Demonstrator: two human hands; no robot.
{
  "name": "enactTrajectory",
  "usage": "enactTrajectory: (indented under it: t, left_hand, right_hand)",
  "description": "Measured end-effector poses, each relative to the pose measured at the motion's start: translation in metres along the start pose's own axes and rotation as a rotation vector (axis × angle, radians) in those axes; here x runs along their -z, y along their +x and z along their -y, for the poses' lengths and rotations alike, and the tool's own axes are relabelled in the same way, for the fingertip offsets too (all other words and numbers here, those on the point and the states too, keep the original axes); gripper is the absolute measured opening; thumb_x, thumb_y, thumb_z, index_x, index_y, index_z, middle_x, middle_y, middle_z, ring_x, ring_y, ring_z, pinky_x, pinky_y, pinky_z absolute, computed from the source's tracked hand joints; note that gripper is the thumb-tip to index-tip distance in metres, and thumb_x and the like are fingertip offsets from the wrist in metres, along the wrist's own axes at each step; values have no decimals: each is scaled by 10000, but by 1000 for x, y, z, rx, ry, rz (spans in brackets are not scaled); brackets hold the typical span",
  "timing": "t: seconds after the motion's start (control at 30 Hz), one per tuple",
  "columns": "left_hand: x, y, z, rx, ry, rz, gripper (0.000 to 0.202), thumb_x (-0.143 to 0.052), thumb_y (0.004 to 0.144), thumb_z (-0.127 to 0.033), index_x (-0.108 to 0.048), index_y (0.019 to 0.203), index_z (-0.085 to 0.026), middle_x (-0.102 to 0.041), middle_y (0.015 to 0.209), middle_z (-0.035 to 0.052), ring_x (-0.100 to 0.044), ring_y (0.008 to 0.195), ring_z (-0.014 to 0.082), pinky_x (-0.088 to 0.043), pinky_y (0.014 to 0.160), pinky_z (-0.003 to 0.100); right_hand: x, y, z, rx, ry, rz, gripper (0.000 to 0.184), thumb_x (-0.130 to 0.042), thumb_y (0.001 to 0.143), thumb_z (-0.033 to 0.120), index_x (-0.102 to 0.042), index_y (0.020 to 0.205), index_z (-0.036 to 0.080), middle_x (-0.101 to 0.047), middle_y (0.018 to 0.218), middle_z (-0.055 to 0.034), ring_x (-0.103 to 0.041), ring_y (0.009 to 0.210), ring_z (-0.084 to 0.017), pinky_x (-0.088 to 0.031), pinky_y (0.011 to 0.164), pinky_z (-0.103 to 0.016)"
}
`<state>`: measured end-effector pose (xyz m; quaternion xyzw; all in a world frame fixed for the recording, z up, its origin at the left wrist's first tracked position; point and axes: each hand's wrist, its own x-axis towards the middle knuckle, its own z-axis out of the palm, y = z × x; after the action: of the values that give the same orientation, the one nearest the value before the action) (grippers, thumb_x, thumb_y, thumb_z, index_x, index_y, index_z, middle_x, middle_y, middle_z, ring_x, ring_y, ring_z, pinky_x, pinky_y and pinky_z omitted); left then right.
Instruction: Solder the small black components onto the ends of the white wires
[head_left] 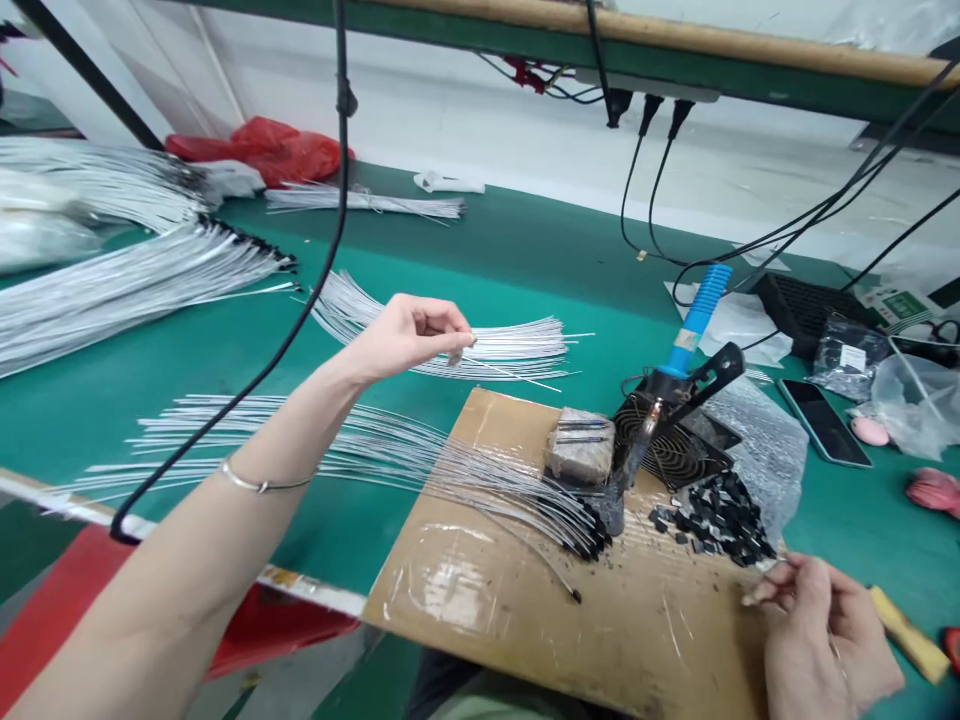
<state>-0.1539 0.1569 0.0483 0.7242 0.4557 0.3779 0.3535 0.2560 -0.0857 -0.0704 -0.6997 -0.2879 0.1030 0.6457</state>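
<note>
My left hand (427, 335) is over the middle of the bench, thumb and fingers pinched on a thin white wire (517, 376) beside a loose bundle of white wires (517, 345). My right hand (825, 620) is closed at the right edge of the cardboard sheet (480, 600); whatever its fingertips hold is too small to name. Just beyond them lies a pile of small black pieces (727, 520). Another bunch of white wires (405, 450) rests partly on the cardboard, its black-tipped ends by the blue-handled soldering iron (697, 320).
A stained block (581, 445) and a black fan (664, 440) stand by the iron. Rightward lie a phone (825, 422), bubble wrap (765, 440) and a yellow-handled tool (909, 635). Larger wire bundles (135, 285) cover the left side. A black cable (341, 200) hangs in front.
</note>
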Motion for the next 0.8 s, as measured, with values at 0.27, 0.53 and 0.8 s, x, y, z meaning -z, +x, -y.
enactTrajectory:
  t: [0.27, 0.53, 0.8]
  left_hand:
    - [-47, 16, 73, 161, 156, -67, 336, -727, 1050, -362, -705, 1313, -153, -741, 1287, 116, -755, 1063, 262, -657, 912, 460]
    - [-53, 12, 68, 116, 185, -184, 312, -720, 1051, -364, -719, 1276, -148, -751, 1239, 109, -752, 1045, 260, -654, 903, 449]
    - [1, -72, -17, 57, -3, 127, 242, -851, 770, -349, -732, 640, -183, -635, 554, -5, -548, 521, 123, -432, 513, 234]
  right_hand:
    - [-3, -3, 0, -8, 5, 8, 625, -846, 770, 791, -740, 824, 177, -696, 674, -4, -616, 530, -118, -538, 509, -242]
    - [-3, -6, 5, -1, 30, -6, 584, -819, 833, 745, -762, 867, 165, -718, 723, -25, -633, 574, -151, -530, 558, -301]
    - [3, -37, 7, -59, 209, 158, 597, -638, 962, 711, -763, 763, 162, -716, 637, -68, -620, 454, -163, -514, 426, -293]
